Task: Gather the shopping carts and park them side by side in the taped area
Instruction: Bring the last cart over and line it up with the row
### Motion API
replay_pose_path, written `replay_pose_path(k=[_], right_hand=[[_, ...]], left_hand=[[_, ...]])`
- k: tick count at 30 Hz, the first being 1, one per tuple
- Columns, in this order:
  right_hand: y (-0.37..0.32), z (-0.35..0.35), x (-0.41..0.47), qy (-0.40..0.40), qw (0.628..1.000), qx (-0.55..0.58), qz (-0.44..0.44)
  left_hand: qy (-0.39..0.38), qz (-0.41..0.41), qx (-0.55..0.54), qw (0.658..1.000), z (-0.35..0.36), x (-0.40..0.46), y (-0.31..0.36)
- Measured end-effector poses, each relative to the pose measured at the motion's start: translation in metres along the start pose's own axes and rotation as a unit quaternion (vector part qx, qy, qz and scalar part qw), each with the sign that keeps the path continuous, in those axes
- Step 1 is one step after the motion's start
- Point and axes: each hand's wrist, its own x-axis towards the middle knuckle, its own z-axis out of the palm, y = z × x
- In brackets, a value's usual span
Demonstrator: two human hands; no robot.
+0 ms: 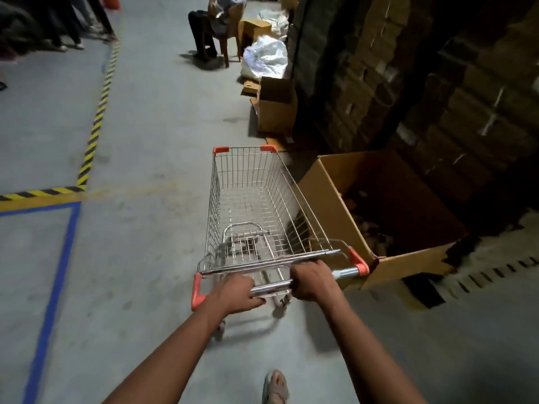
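Here, left hand (237,291) and right hand (313,279) grip one shopping cart's (248,205) handle (271,286).

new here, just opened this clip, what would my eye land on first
A silver wire shopping cart with orange corners fills the centre, both hands, left hand and right hand, gripping its chrome handle. A big open brown cardboard box sits right beside it; blue floor tape runs at left.

No readable text, label, brand, number or sign shows anywhere.
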Motion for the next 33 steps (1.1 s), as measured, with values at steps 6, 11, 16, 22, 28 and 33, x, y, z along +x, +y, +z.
replay_pose_path(k=[6,11,16,22,28,33], right_hand=[[0.063,0.014,0.001,0.028,0.999,-0.022,-0.034],[0.06,0.016,-0.006,0.038,0.998,-0.016,-0.054],[0.074,0.026,-0.015,0.067,0.994,-0.033,-0.085],[0.095,0.038,-0.033,0.076,0.985,-0.046,-0.15],[0.128,0.058,-0.066,0.074,0.976,-0.054,-0.196],[0.175,0.065,-0.094,0.047,0.964,-0.075,-0.251]], left_hand=[[0.019,-0.123,-0.017,0.992,0.003,-0.007,0.017],[0.036,-0.176,-0.009,0.984,0.005,-0.019,0.04],[0.061,-0.218,-0.009,0.974,0.017,-0.031,0.07],[0.08,-0.268,-0.009,0.96,0.036,-0.057,0.125],[0.083,-0.312,-0.03,0.946,0.067,-0.073,0.19],[0.081,-0.352,-0.054,0.931,0.091,-0.074,0.267]])
